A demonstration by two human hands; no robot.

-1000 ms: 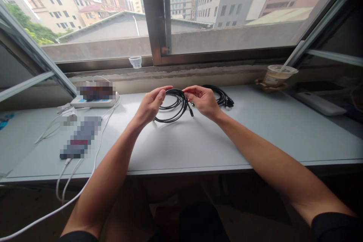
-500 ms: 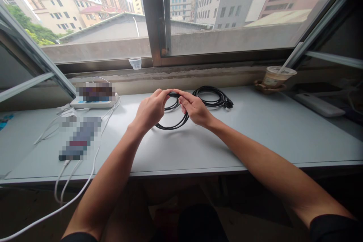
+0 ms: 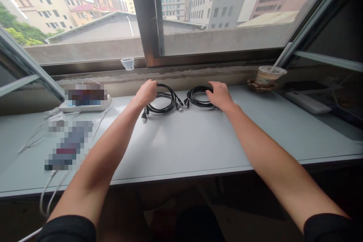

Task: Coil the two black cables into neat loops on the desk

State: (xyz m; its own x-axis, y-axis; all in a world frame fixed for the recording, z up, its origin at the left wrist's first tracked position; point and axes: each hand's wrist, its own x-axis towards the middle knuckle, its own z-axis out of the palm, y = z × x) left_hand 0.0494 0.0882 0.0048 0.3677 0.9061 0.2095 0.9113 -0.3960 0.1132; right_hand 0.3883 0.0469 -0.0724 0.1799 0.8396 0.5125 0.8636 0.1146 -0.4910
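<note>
Two coiled black cables lie side by side at the back of the grey desk [image 3: 184, 143], close to the window sill. My left hand [image 3: 146, 92] is curled over the far edge of the left coil [image 3: 163, 104], whose plug ends stick out toward the front. My right hand [image 3: 220, 95] rests on the right side of the right coil [image 3: 197, 97], fingers bent down onto the cable.
A white power strip [image 3: 85, 104] with white cords [image 3: 51, 193] and blurred devices sits at the left. A small clear cup [image 3: 127, 63] stands on the sill. An iced drink cup with straw [image 3: 265, 76] and a white flat object [image 3: 307, 102] are at the right.
Both hands held one coil together in the middle of the desk. Now that coil lies further back under my left hand, and my right hand has moved right onto the second coil.
</note>
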